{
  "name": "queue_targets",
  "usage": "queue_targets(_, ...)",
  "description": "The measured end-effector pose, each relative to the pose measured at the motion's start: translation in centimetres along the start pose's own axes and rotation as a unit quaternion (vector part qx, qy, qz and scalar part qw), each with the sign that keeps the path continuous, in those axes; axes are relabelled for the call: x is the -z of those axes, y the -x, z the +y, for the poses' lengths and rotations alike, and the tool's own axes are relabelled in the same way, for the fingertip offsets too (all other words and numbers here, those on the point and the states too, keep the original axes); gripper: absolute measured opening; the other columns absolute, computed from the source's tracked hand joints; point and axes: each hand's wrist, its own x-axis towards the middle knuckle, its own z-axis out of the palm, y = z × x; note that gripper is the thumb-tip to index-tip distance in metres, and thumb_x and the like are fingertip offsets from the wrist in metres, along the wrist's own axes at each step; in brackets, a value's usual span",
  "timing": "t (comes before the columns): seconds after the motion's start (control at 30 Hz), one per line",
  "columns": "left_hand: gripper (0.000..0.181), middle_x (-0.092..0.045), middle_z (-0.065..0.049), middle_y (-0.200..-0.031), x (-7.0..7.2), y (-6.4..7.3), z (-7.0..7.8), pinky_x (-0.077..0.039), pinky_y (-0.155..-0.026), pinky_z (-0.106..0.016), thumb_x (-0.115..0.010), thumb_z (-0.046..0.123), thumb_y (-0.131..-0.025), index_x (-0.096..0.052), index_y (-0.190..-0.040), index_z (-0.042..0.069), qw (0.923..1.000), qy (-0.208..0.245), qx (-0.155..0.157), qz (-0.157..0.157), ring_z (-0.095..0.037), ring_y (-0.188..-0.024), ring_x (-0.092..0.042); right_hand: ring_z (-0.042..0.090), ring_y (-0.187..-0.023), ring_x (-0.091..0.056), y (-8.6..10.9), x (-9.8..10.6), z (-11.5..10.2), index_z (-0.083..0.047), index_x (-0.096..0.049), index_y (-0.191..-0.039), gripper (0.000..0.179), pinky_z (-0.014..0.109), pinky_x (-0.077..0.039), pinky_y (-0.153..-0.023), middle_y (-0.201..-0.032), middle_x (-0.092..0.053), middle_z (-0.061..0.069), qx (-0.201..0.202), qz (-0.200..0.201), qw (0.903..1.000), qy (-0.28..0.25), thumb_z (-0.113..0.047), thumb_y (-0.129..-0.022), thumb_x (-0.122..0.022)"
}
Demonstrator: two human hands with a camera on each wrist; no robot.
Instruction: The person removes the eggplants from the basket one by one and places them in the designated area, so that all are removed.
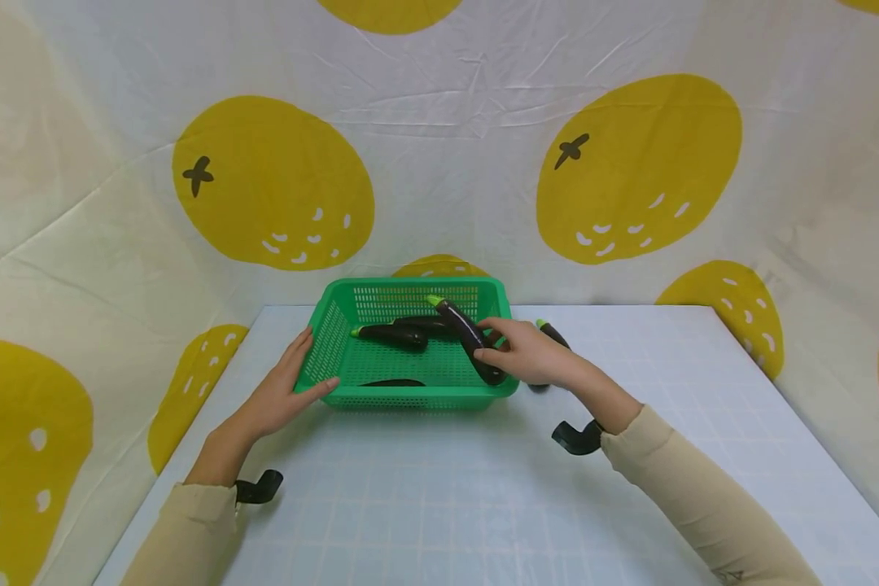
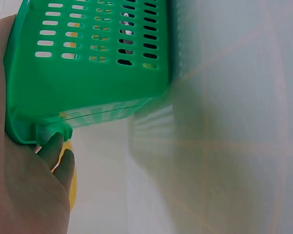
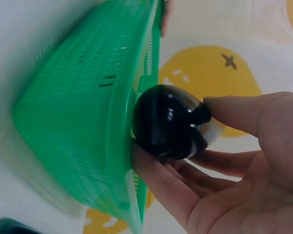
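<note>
The left hand grips the near left corner of the green basket, thumb over the near rim and fingers along the side, apparently to steady it. Right of that thumb, inside, a half-hidden eggplant shows above the near rim; farther off lie a front eggplant and a rear eggplant, close together. Next comes the held eggplant, over the basket's right side: glossy, near-black purple, gently curved, its pale green cap pointing away from the right hand. That hand pinches it between thumb and fingers towards the thick end, probably for control of its weight. Just beyond the right hand, outside the basket, an outer eggplant shows its green tip, partly hidden by the hand
</note>
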Motion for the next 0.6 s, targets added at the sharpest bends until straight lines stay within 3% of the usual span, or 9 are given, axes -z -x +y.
queue_targets(0.2, 0.100, -0.002, -0.009, -0.173, 0.0, 0.0, 0.0, -0.021, -0.114, -0.073, -0.062, 0.055, -0.098, -0.004, -0.166, 0.010, 1.0000, 0.001, 0.000, -0.001, -0.042, -0.155, -0.013, 0.028, -0.101, -0.068, 1.0, 1.3, 0.9, -0.001, -0.053, -0.142, 0.049, 0.046, -0.055, -0.089, -0.121, -0.068, 0.018, 0.006, 0.023, 0.9997, -0.010, -0.028, -0.102, -0.064)
queue_targets(0.6, 0.100, 0.000, -0.009, -0.172, 0.0, 0.0, 0.0, -0.020, -0.115, -0.072, -0.061, 0.055, -0.098, -0.003, -0.165, 0.009, 1.0000, 0.001, 0.000, 0.000, -0.042, -0.155, -0.011, 0.025, -0.092, -0.067, 2.1, 3.0, 3.2, -0.003, -0.055, -0.137, 0.045, 0.040, -0.057, -0.078, -0.118, -0.068, 0.018, -0.028, 0.053, 0.9981, -0.015, -0.027, -0.101, -0.066)
